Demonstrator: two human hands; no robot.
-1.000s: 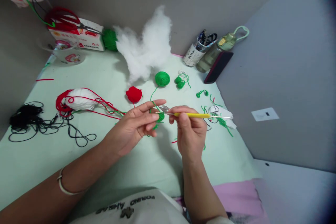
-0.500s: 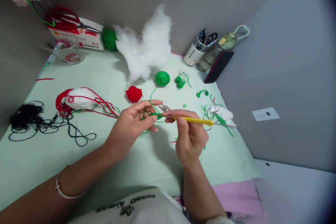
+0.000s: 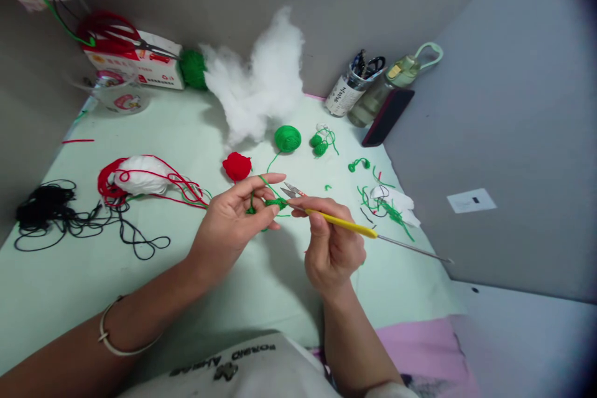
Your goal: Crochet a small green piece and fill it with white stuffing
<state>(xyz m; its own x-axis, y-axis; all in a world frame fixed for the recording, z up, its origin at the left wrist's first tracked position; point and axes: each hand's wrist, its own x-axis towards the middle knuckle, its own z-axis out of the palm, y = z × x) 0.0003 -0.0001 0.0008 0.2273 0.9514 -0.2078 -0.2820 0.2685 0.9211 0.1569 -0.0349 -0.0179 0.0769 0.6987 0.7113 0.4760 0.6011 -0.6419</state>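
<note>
Between thumb and fingers, my left hand (image 3: 236,221) pinches a small green crochet piece (image 3: 276,203). Green yarn passes over its raised index finger and runs back to a green yarn ball (image 3: 288,138). My right hand (image 3: 333,245) is closed around the yellow handle of a crochet hook (image 3: 345,222). The hook's near tip meets the green piece; its other metal end points out to the right. Just beyond the fingers lie small thread snips (image 3: 293,189), partly hidden. A red yarn ball (image 3: 237,166) sits behind my left hand.
White stuffing (image 3: 261,84) stands at the back. To the left are black yarn (image 3: 44,206) and a white yarn skein (image 3: 144,174) with red strands. Green scraps (image 3: 392,210), a phone (image 3: 388,118), a bottle (image 3: 373,102) and a pen cup (image 3: 346,93) are on the right.
My right hand has tilted the crochet hook, so its far end now points lower to the right. The snips show more. My left hand keeps its pinch on the green piece.
</note>
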